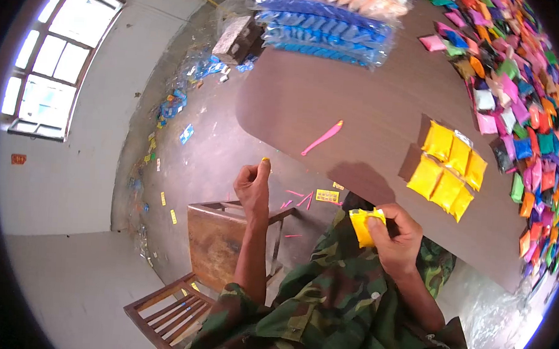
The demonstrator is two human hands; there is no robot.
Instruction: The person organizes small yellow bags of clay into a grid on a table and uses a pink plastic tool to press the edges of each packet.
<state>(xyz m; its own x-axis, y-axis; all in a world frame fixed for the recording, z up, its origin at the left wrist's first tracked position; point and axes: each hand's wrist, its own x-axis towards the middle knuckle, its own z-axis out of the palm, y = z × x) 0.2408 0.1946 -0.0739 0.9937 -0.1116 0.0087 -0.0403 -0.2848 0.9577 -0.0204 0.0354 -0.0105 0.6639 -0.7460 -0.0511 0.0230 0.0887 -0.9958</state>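
Note:
My right hand grips a small yellow packet between thumb and fingers, close to the table's front edge. My left hand is raised away to the left, its fingers curled in and the thumb pointing up. A small yellow bit shows at that thumb's tip; whether it is a scrap or a smear I cannot tell. Right of the packet, two rows of joined yellow packets lie on the brown table. A slim pink plastic tool with a yellowish tip lies nearer the table's left edge.
Many small coloured packets are heaped along the table's right side. Bagged blue and peach packs are stacked at the far end. A wooden chair stands at my left. Pink tools and scraps litter the floor.

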